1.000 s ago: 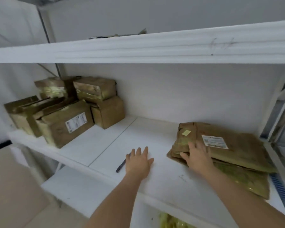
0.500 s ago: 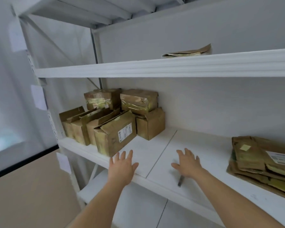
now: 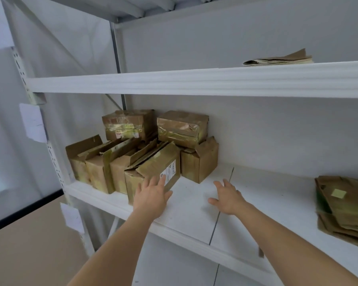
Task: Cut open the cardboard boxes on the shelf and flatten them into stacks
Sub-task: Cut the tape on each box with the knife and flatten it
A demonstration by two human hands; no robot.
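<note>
The labelled box (image 3: 153, 172) stands at the front of the middle shelf (image 3: 194, 205), the nearest one of the cluster of taped cardboard boxes (image 3: 145, 149), with its top flaps partly lifted. The left hand (image 3: 152, 196) is in front of this box, fingers (image 3: 153, 181) straight and spread, the tips at its labelled face; whether they touch I cannot tell. To the right of the box, the right hand (image 3: 227, 198) is over the bare shelf with fingers spread, holding nothing. Well to the right of the box lies the stack of flattened boxes (image 3: 343, 205). I judge the step is fetching the next box. The next move needs both hands on its sides, then a blade, which I cannot see here.
</note>
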